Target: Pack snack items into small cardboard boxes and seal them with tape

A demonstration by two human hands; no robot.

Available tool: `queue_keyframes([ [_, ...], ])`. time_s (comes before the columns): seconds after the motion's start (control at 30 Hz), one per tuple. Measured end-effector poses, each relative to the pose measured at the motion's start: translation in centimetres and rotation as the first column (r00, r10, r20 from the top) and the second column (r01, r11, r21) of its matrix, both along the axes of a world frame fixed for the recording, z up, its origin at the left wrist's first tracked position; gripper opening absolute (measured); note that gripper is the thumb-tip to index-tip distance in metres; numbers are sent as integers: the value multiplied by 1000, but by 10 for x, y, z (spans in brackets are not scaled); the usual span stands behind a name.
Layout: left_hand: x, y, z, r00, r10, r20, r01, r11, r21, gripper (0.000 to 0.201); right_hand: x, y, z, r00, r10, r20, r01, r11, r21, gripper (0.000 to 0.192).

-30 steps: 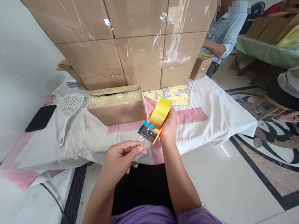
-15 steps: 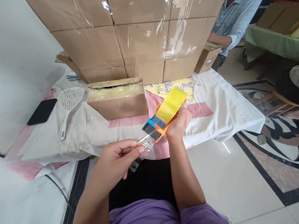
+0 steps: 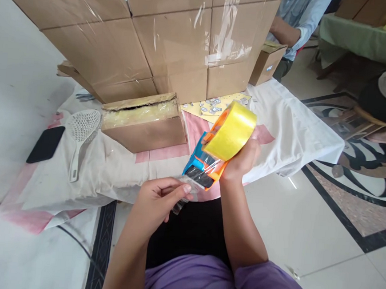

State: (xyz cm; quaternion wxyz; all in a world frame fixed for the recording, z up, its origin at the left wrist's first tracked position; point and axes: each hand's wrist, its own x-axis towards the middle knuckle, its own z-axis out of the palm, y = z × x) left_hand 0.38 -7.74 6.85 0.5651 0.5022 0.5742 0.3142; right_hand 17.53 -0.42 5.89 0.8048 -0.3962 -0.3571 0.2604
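Far left of the frame: a black phone (image 3: 46,144) lies flat on the white cloth (image 3: 117,174) spread over the floor. Just right of it, a white slotted scoop (image 3: 80,131), handle pointing toward the lower edge. Centre left: an open cardboard box (image 3: 144,123) with pale yellowish contents under its raised flap. Behind it, filling the upper frame, a stack of taped cartons (image 3: 154,39).

Lower centre: left hand (image 3: 157,199) closed in a pinch, thumb and fingertips gripping the loose end of clear tape (image 3: 189,186). The strip runs short and taut up to the dispenser's mouth; whether it has any fold at the pinched end is hard to make out.

Right of centre: right hand (image 3: 241,159) wrapped around the handle of an orange and blue tape dispenser (image 3: 212,157), held in the air above the cloth's near edge, tilted, with a yellow tape roll (image 3: 230,129) seated on top. Behind it, a yellow sheet (image 3: 212,108) scattered with small pieces.

Upper right: another person's sleeve (image 3: 300,15) beside a small carton (image 3: 268,63). Far right, a green-covered counter (image 3: 364,40).
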Motion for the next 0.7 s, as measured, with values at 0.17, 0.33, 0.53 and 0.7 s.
queue_keyframes([
  [0.17, 0, 5, -5, 1000, 13, 20, -14, 999, 37, 36, -4, -1, 4, 999, -32, 25, 33, 999, -27, 51],
  [0.33, 2, 5, -2, 999, 19, 41, -20, 999, 36, 34, -8, -2, 5, 999, 23, -25, -24, 999, -35, 48],
  [0.53, 3, 5, -4, 997, 24, 80, -29, 997, 65, 33, -14, 4, -3, 991, 33, -126, -46, 994, -99, 47],
  [0.7, -2, 9, -9, 992, -57, 110, 55, 998, 26, 37, -19, 5, 1, 954, 176, -243, -211, 969, -127, 47],
])
